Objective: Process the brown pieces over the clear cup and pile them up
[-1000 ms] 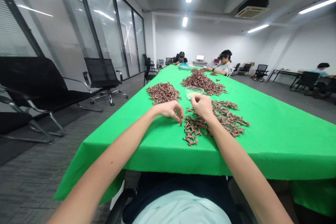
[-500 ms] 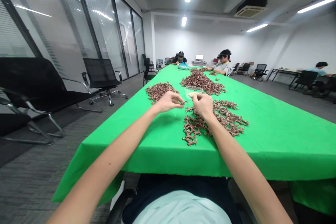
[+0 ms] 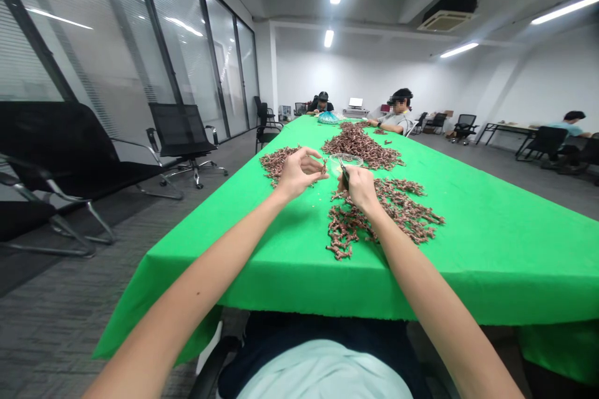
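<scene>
My left hand point(image 3: 299, 176) pinches a small brown figurine point(image 3: 324, 166) between thumb and fingers, just above the table. My right hand point(image 3: 362, 188) is closed round a slim dark tool point(image 3: 345, 174) with a metallic tip that points up and away; its exact kind is too small to make out. Behind that tip stands a round clear plastic dish point(image 3: 354, 159), and its contents are partly hidden by the hand. Many brown figurines lie in a loose spread point(image 3: 388, 212) beneath and around my right wrist. Another pile of figurines point(image 3: 276, 165) is left of my left hand.
A large heap of the same figurines point(image 3: 360, 143) lies beyond the dish on the green tablecloth point(image 3: 491, 224). Farther back is a blue plastic bag point(image 3: 327, 117). Two people sit around the far part of the table. Black chairs point(image 3: 182, 128) stand at the left.
My left hand has tilted upward, and the figurine in it now stands more upright. My right hand has turned, so the dark tool now shows with its tip raised.
</scene>
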`<state>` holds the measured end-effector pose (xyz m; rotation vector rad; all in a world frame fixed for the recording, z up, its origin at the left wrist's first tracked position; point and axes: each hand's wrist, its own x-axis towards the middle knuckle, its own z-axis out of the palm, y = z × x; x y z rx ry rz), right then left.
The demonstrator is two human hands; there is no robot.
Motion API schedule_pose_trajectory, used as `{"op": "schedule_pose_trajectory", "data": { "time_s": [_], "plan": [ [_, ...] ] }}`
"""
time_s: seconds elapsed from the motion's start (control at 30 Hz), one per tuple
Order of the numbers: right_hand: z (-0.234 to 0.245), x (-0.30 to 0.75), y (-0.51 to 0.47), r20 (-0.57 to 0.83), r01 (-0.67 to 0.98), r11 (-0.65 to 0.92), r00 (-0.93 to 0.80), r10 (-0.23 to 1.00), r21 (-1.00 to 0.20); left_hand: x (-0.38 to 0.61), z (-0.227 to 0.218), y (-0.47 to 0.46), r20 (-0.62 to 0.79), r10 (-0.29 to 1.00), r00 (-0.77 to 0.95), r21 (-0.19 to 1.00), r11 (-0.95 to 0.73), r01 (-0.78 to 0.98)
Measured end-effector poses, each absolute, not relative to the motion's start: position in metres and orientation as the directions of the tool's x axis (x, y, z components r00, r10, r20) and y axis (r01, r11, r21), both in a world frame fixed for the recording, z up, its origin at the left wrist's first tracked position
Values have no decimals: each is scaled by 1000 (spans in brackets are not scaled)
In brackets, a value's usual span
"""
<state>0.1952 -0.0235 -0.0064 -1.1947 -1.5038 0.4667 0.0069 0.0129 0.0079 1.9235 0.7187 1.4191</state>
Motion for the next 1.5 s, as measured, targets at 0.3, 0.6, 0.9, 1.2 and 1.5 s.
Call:
{"op": "schedule_pose_trajectory", "data": {
  "time_s": [0.3, 0.6, 0.9, 1.2, 1.5],
  "plan": [
    [-9, 185, -26, 439, 398, 418, -42, 898, -817, 8, 3, 14, 628, 735, 255, 739, -666, 100],
    [-8, 182, -32, 474, 469, 451, -77, 877, -759, 9, -4, 23, 701, 675, 231, 683, -728, 53],
    [-8, 181, -31, 485, 498, 461, -89, 870, -735, 10, -6, 26, 714, 658, 239, 661, -746, 79],
    [-10, 182, -27, 531, 605, 454, -60, 845, -654, 11, -6, 24, 710, 661, 243, 663, -744, 85],
    [-11, 183, -25, 558, 629, 462, -54, 828, -625, 14, -1, 14, 685, 692, 225, 692, -716, 95]
  ]
}}
